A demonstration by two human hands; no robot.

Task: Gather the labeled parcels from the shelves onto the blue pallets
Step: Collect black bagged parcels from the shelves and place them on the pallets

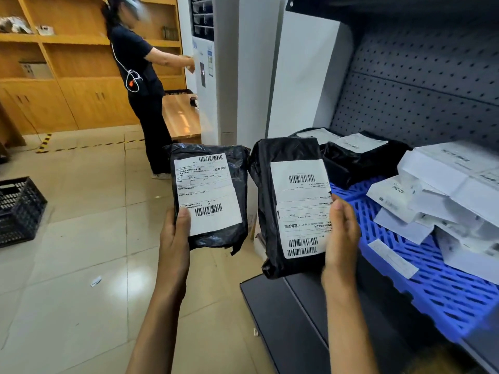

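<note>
My left hand (175,238) grips a black plastic parcel (213,195) with a white barcode label, held up over the floor, label facing me. My right hand (341,238) grips a second, longer black parcel (291,203), its label upside down, at the left end of the shelf. A blue slatted pallet (437,284) lies on the grey shelf to the right. On it sit more black labeled parcels (359,155) at the back and several white parcels (456,195) piled on the right.
The dark shelf unit has a perforated back wall (421,85) and a front ledge (297,319). A black crate (19,209) stands on the tiled floor at left. Another person (140,85) stands ahead by a wooden table (181,117) and wooden cabinets (67,76).
</note>
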